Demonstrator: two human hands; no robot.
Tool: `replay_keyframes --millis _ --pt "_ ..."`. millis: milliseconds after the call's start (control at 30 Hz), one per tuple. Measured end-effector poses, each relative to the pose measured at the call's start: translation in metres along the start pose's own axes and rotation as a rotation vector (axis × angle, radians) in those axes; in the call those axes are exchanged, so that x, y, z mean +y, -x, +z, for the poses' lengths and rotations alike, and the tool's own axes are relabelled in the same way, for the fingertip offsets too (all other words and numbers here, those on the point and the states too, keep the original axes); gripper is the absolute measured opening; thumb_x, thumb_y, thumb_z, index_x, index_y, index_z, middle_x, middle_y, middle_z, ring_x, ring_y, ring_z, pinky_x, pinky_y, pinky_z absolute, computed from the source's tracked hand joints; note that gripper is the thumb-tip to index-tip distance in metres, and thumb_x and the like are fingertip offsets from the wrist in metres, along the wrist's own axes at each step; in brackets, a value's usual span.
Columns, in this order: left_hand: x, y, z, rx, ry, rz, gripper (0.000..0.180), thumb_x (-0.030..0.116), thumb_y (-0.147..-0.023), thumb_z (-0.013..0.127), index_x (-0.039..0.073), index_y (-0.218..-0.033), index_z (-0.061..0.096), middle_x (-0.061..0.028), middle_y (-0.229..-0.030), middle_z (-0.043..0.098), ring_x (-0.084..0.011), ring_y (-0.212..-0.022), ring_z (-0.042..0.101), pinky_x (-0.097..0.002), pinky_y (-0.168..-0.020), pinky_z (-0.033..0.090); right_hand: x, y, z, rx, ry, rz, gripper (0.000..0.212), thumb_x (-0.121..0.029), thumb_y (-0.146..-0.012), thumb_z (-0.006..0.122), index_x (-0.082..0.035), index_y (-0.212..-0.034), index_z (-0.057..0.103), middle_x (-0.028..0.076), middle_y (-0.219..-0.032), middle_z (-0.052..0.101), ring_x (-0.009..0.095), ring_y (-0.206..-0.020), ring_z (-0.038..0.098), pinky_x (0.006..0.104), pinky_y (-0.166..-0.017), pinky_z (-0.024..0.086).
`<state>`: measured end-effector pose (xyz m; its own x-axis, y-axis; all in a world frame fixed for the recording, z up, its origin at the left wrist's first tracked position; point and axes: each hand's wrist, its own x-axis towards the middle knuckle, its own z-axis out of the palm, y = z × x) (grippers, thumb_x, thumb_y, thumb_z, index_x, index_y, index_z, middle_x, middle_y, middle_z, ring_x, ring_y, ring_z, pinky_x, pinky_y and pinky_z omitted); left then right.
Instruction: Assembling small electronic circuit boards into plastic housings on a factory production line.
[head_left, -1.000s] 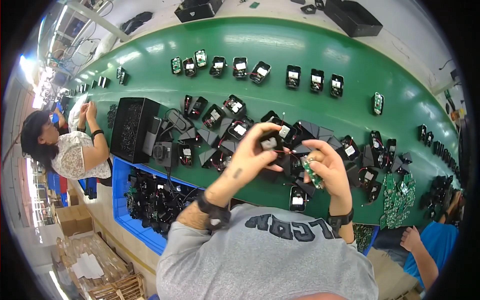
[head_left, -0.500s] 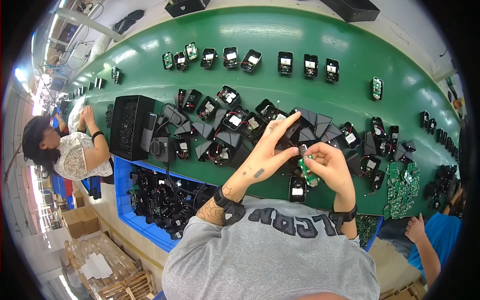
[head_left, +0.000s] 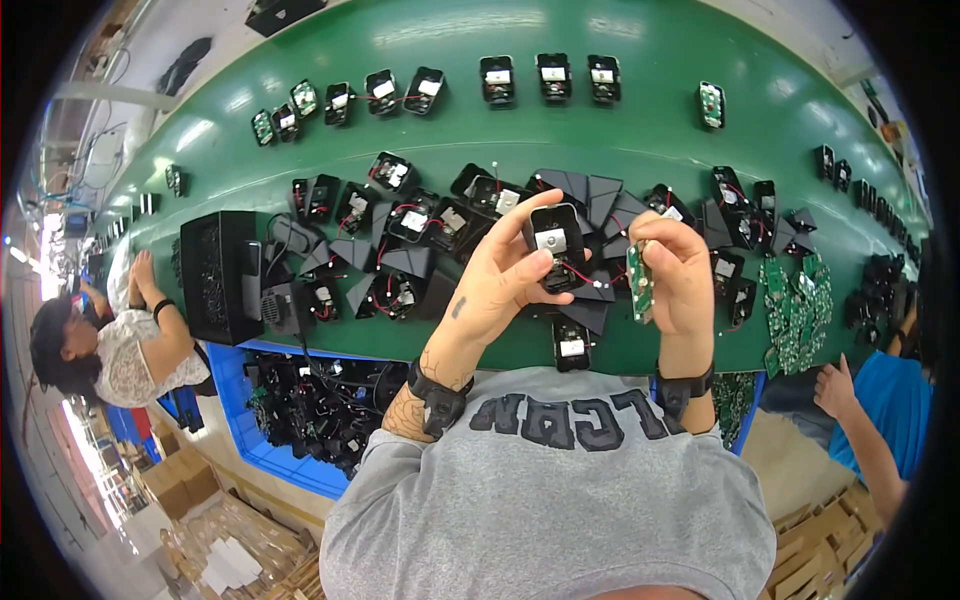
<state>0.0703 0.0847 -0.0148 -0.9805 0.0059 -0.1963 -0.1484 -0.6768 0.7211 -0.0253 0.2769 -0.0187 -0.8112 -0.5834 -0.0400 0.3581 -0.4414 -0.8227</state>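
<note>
Over the green table my left hand point(head_left: 500, 265) is closed around a black plastic housing point(head_left: 556, 225), its open side facing me. A white-labelled part sits inside it, and a red wire point(head_left: 578, 272) runs out to the right. Just right of it my right hand point(head_left: 676, 275) pinches a green circuit board point(head_left: 638, 280) by its upper part, held on edge. Whether the wire joins the board cannot be made out. Below my hands another black housing point(head_left: 572, 343) lies near the table's front edge.
Black housings point(head_left: 408, 215) with red wires crowd the table's middle. A row of housings point(head_left: 498, 80) stands farther back. Green boards point(head_left: 795, 310) are heaped at right, a black box point(head_left: 218, 278) of small parts at left. A blue crate point(head_left: 235, 400) stands below. Co-workers flank me.
My left hand now holds a black housing, raised and facing me. My right hand has moved slightly right and turned the board on edge. The whole view has shifted.
</note>
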Motion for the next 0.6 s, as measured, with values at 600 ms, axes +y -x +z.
replay_keyframes --millis 600 --pt "-0.010 -0.007 0.010 -0.030 0.105 -0.067 0.064 0.020 -0.089 0.065 0.011 -0.144 0.033 -0.0051 -0.115 0.055 -0.0150 -0.104 0.059 -0.0332 -0.073 0.061 0.009 -0.003 0.007 0.024 0.110 -0.090 0.012 0.001 -0.080 0.068 0.004 -0.092 0.070 0.007 -0.085 0.065 0.013 -0.076 0.058 0.0239 -0.069 0.045"
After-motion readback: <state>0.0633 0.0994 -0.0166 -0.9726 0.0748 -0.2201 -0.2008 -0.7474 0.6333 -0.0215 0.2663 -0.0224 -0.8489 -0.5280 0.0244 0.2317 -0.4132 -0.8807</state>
